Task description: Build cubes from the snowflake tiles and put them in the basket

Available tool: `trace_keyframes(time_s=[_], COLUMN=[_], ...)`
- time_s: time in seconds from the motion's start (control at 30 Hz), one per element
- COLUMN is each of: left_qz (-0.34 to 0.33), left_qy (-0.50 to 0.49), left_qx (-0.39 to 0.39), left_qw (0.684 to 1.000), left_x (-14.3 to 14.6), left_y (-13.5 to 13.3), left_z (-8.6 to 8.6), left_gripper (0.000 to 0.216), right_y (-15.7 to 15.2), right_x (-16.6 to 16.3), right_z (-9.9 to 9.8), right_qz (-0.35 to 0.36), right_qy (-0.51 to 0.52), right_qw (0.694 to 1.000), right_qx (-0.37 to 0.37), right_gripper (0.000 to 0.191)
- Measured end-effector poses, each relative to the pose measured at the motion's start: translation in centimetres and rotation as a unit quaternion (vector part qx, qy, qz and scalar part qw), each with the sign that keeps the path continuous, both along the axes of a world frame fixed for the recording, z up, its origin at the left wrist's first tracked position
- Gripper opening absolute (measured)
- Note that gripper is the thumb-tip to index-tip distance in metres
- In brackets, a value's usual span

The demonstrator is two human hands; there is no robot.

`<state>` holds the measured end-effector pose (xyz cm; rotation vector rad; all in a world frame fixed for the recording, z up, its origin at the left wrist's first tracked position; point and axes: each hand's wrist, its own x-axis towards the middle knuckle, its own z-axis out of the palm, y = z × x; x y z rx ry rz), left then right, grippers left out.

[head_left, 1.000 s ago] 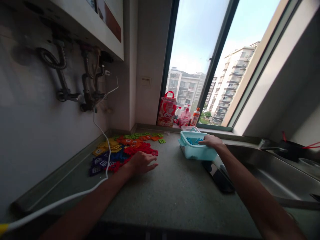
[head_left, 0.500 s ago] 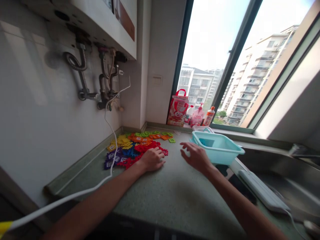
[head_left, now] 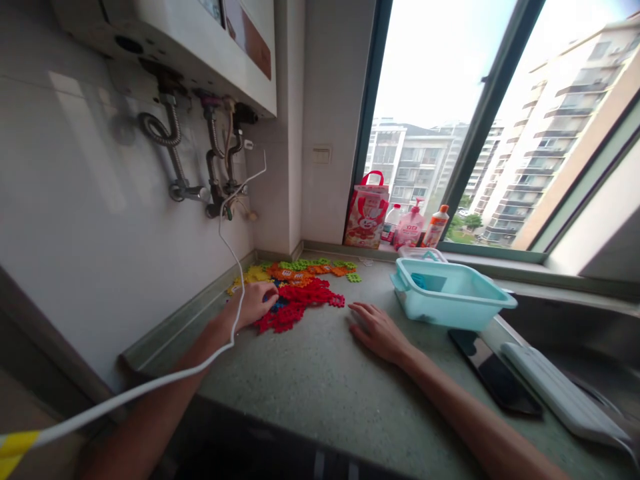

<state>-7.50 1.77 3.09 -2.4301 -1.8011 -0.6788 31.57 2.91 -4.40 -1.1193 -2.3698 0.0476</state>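
The left hand [head_left: 254, 303] is at the near left side of the heap of coloured pieces on the bench [head_left: 310, 380], with its fingers curled beside the blue pieces [head_left: 279, 304]. Its grip is narrow, but I cannot tell whether a piece is inside it. The red pieces [head_left: 310, 293] spread just right of those fingers, in the middle of the bench. Beyond the left hand lie the yellow pieces [head_left: 256, 273], with the orange pieces [head_left: 295, 275] to their right and the green pieces [head_left: 305, 265] along the far edge of the heap.

The right hand [head_left: 379, 331] is palm down, right of the red pieces and apart from them, its grip wide and its fingers pointing toward the heap. Farther right stands the turquoise tub [head_left: 445, 310], with a few blue shapes [head_left: 419, 281] at its left end. A phone [head_left: 493, 370] lies near the tub, and a white cord [head_left: 187, 373] crosses in front of the left forearm.
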Motion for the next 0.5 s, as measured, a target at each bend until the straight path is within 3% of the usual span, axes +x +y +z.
trace_keyframes(time_s=[0.13,0.27,0.37,0.5], left_qz=[-0.038,-0.041,0.024,0.129], left_qy=[-0.026,-0.016,0.032,0.072], left_qx=[0.004,-0.011,0.001,0.041], left_qw=[0.999,0.999,0.999,0.988], left_x=[-4.0,-3.7,-1.7,0.8], left_y=[-0.7,-1.0,-1.4,-1.5], left_z=[-1.6,-1.7,-1.5,-1.6], left_gripper=[0.027,0.026,0.025,0.043], right_y=[-0.3,-0.7,-1.0,-1.1], right_x=[0.0,0.5,0.7,0.6], right_z=[0.1,0.4,0.6,0.7], right_qz=[0.003,0.009,0.011,0.009], right_qy=[0.012,0.015,0.02,0.021], right_qw=[1.0,0.999,0.999,0.999], right_qx=[-0.01,-0.032,-0.039,-0.044], right_gripper=[0.048,0.049,0.049,0.049])
